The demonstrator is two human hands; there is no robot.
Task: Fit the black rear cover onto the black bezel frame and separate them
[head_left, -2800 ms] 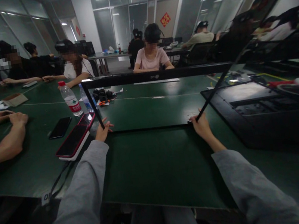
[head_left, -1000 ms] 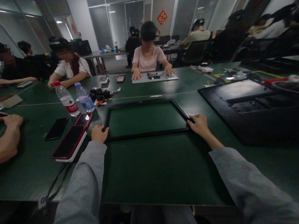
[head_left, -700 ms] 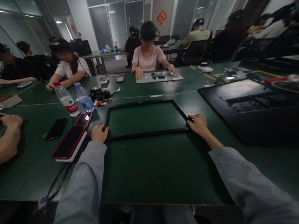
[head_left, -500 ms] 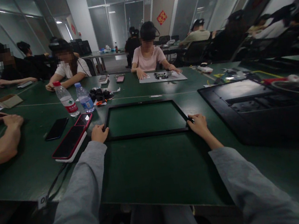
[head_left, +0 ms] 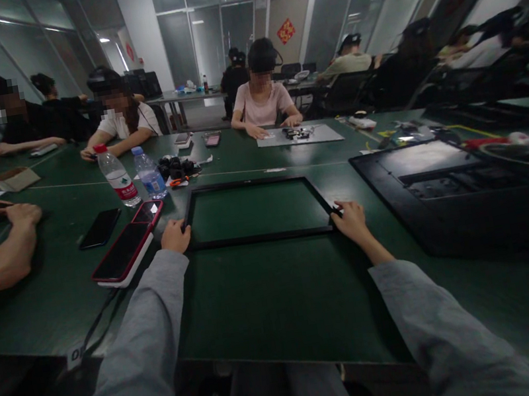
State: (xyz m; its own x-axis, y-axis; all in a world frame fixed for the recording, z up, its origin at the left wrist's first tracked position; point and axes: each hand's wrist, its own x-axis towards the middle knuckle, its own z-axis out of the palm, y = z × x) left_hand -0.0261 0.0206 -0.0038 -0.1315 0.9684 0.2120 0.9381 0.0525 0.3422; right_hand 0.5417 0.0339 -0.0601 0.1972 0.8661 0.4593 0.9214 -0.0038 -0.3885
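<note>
A thin black rectangular frame [head_left: 261, 237], bare in its middle, lies at or just above the green table [head_left: 280, 296]; I cannot tell whether it touches the top. My left hand [head_left: 176, 236] is closed around its left side near the front corner. On the opposite side my right hand [head_left: 351, 219] grips the frame close to the front right corner. Beside my left hand is a phone in a red case [head_left: 126, 246] resting on a white block. To the right of my right hand lies a large black panel [head_left: 464, 193] with a recessed section.
A red-capped bottle [head_left: 118, 177] and a blue-capped bottle [head_left: 149, 174] stand behind the phones. A dark phone [head_left: 99, 229] lies left of the red-cased one. Another person's hands [head_left: 20, 213] rest at the left. Across the table, someone handles parts on a grey board [head_left: 329, 132].
My hands and the black frame stay almost where they were. Across the table, the person's grey board has shifted to the right and their hands have moved closer together.
</note>
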